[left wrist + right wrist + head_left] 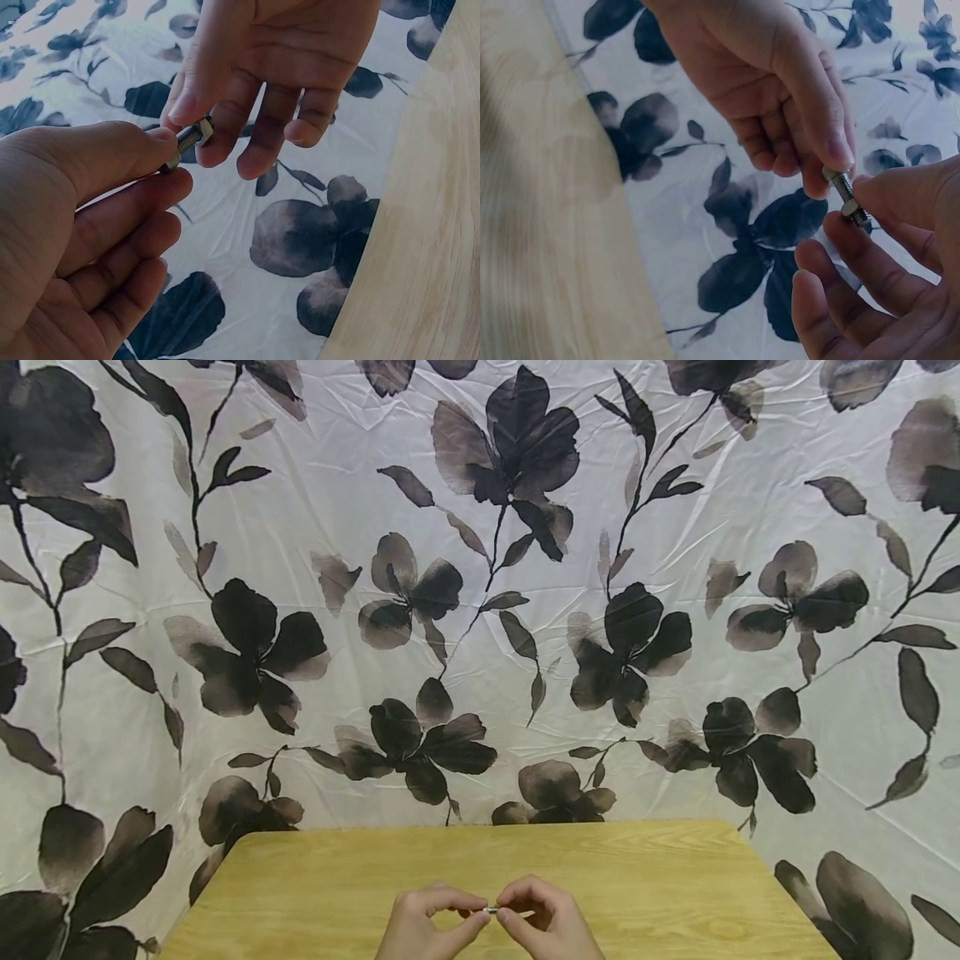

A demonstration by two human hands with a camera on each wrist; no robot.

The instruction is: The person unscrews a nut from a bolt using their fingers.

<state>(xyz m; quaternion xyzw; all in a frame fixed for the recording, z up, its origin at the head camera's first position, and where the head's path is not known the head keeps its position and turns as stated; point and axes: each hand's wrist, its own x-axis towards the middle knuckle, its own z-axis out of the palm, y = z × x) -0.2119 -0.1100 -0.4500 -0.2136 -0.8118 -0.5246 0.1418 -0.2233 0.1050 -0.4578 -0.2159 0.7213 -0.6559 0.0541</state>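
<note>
A small silver metal bolt [490, 910] is held between both hands just above the table. My left hand [429, 920] pinches it at the head end between thumb and index finger. In the left wrist view the threaded shank [189, 138] slants up toward the other hand. A hex nut [850, 208] sits on the shank near its free end, with a bit of thread past it in the right wrist view. My right hand [549, 920] has thumb and index finger on either side of this nut, pinching it. The other fingers of both hands are loosely bent.
The yellow wood-grain table [337, 868] lies under the hands, its rounded far corners in view. Behind it and at the sides hangs a white cloth [525, 677] with dark flower prints.
</note>
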